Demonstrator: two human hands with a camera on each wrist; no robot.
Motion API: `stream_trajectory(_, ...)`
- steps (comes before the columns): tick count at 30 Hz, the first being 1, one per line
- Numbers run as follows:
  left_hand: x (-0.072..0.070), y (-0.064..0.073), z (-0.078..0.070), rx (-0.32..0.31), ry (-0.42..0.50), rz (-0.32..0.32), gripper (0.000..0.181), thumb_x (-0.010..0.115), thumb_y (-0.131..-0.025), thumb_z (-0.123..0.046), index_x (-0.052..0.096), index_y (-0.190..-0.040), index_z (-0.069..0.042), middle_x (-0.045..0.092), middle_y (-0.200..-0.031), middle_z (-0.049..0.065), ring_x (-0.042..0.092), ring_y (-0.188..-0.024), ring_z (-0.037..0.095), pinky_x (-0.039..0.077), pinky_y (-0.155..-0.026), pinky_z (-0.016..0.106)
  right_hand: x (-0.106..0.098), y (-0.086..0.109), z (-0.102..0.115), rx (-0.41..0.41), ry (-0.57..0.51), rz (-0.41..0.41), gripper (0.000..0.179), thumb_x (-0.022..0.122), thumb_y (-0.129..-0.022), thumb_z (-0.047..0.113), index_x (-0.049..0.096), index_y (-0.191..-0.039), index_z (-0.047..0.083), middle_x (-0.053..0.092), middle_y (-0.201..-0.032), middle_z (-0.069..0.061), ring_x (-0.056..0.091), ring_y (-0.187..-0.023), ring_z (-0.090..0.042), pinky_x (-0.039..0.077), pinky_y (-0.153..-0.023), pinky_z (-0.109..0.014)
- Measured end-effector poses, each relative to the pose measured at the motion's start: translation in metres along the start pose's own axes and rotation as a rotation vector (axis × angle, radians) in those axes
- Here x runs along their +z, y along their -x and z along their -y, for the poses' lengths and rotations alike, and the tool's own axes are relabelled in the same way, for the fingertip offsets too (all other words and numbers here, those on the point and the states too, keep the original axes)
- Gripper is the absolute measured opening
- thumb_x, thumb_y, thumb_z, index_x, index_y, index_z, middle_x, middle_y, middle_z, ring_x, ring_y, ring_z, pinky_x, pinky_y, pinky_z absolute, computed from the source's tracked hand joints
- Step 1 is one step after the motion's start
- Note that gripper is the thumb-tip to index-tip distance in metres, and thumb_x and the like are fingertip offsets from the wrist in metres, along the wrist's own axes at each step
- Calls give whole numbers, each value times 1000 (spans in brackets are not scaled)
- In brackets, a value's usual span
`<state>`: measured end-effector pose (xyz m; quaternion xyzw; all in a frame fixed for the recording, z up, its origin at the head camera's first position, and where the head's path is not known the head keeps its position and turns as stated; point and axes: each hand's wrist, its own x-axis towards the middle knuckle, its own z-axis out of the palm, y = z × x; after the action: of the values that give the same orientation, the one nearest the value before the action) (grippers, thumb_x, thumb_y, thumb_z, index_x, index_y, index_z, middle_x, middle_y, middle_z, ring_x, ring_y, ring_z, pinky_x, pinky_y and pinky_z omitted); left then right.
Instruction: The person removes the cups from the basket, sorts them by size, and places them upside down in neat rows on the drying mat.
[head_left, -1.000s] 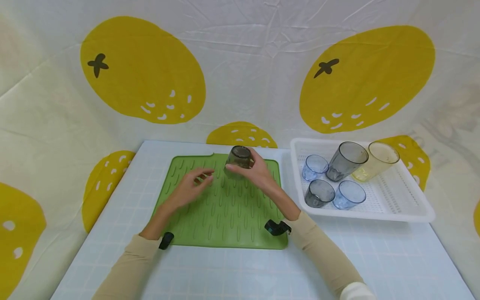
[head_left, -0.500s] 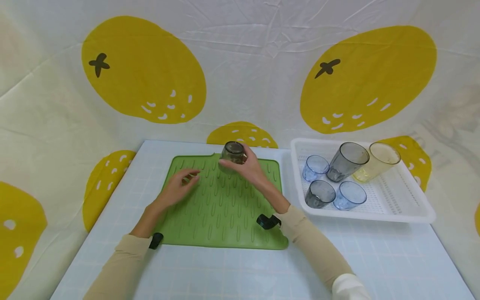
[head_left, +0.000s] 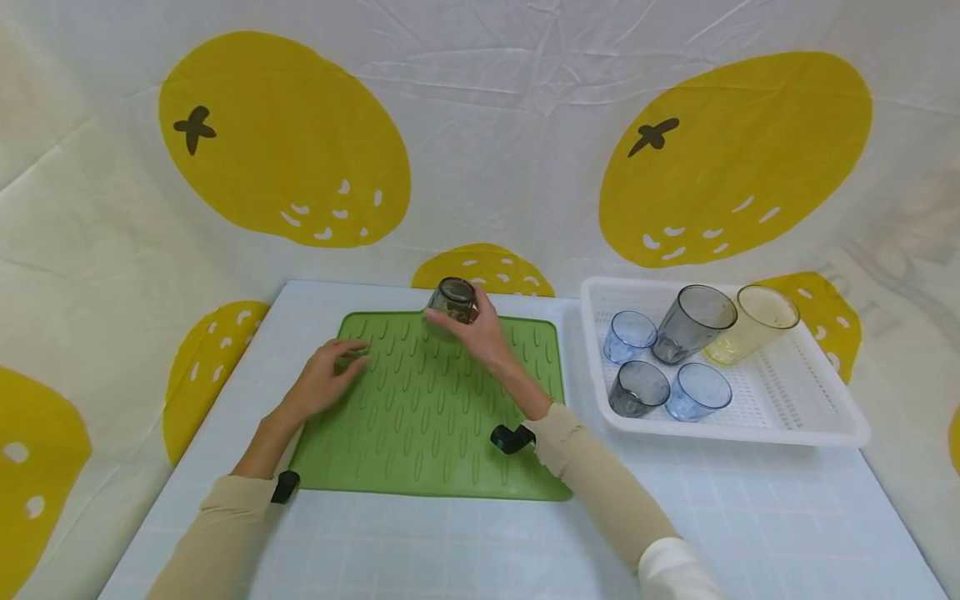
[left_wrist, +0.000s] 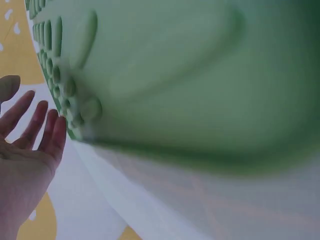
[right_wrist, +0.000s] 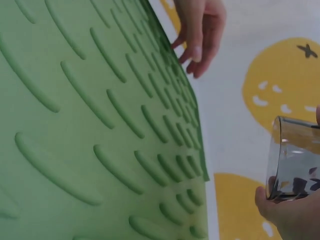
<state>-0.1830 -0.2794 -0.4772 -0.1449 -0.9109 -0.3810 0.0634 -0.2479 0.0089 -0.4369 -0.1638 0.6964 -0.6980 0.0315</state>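
Note:
A small grey glass [head_left: 452, 298] is gripped in my right hand [head_left: 480, 335], thumb on the near side and fingers behind. It is held upside down above the far part of a green ridged mat [head_left: 427, 417]. In the right wrist view the same glass [right_wrist: 297, 157] shows its rim facing the mat, apart from it. My left hand [head_left: 324, 379] hovers over the mat's left edge, holding nothing. Its fingers are loosely bent and spread in the left wrist view, where the palm [left_wrist: 25, 170] shows.
At the right stands a white plastic basket [head_left: 795, 429]. In it are a small blue glass [head_left: 628, 337], another blue glass [head_left: 697, 392], a short grey glass [head_left: 637, 390], a tall grey glass [head_left: 692, 325] and a tall yellow glass [head_left: 753, 325]. A fruit-print cloth [head_left: 510, 167] hangs behind the table.
My right hand has carried the grey glass left and slightly away from me over the mat. My left hand has moved left, toward the mat's edge. The basket's glasses stay put.

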Motion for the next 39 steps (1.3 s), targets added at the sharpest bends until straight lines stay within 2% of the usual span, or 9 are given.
stream_trajectory(7,-11,6,8,54,-57,-15,35,62,-102,-5,60,-131,14,58,-127,38,52,-121,56,43,-98,68,12,-6,-6,14,-13,-2,66,78,-93,19,45,-150,17,56,-135,-9,63,-115,-25,57,-92,-37)
stream_trajectory(12,-17,10,14,47,-91,8,33,63,-102,-4,61,-129,14,59,-126,38,52,-120,57,40,-102,68,20,-9,-6,32,-43,-3,63,77,-93,19,47,-148,15,56,-137,-8,62,-118,-24,57,-93,-36)
stream_trajectory(15,-21,13,19,47,-86,33,33,62,-102,-2,59,-130,15,58,-127,38,51,-121,57,38,-104,68,25,-11,-8,40,-52,1,64,76,-94,20,46,-150,16,55,-139,-8,61,-121,-24,56,-94,-37)
stream_trajectory(20,-24,15,28,113,-45,84,33,62,-100,4,58,-130,16,58,-129,37,50,-124,56,37,-105,69,34,-15,-11,61,-50,-9,66,78,-92,23,47,-150,16,55,-141,-8,60,-124,-26,55,-97,-36)
stream_trajectory(22,-26,16,31,138,-27,118,35,62,-99,6,57,-131,16,55,-133,38,48,-127,57,36,-105,70,37,-16,-12,78,-51,-15,67,79,-91,25,47,-150,16,56,-140,-7,60,-123,-25,55,-96,-36)
stream_trajectory(25,-28,18,36,144,4,169,39,62,-99,6,55,-135,15,48,-139,37,41,-131,57,32,-105,72,41,-17,-14,93,-38,-12,66,79,-91,27,49,-149,18,57,-138,-6,61,-120,-23,55,-94,-35)
stream_trajectory(29,-30,21,42,145,52,211,43,63,-99,6,52,-139,14,41,-143,36,35,-134,57,29,-104,73,45,-17,-19,92,-15,14,63,79,-92,27,51,-147,19,58,-138,-6,60,-119,-22,55,-91,-35)
stream_trajectory(33,-32,22,44,119,76,243,45,62,-100,3,49,-142,13,37,-146,36,31,-136,57,26,-105,75,51,-19,-24,83,-12,26,61,79,-92,23,52,-146,19,58,-138,-5,59,-120,-22,55,-90,-37)
stream_trajectory(39,-34,22,43,13,105,293,47,59,-104,-5,46,-148,8,31,-153,32,23,-143,55,22,-110,75,63,-21,-32,90,29,24,66,82,-90,21,51,-148,22,60,-136,-2,59,-119,-17,52,-96,-36)
